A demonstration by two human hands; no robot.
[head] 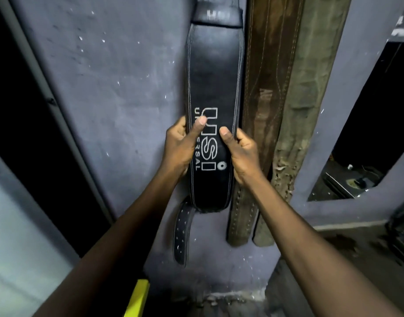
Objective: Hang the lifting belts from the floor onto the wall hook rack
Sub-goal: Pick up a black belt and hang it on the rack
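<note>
Head view, black belt [213, 88] hanging, clasped between left hand [181, 145], right hand [242, 154]

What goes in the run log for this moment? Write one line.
stage: hanging | left hand: gripping black leather lifting belt | right hand: gripping same belt | brown leather belt: hanging beside

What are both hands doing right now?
Left hand: closed on the left edge of the black belt.
Right hand: closed on the same belt's right edge.
</note>
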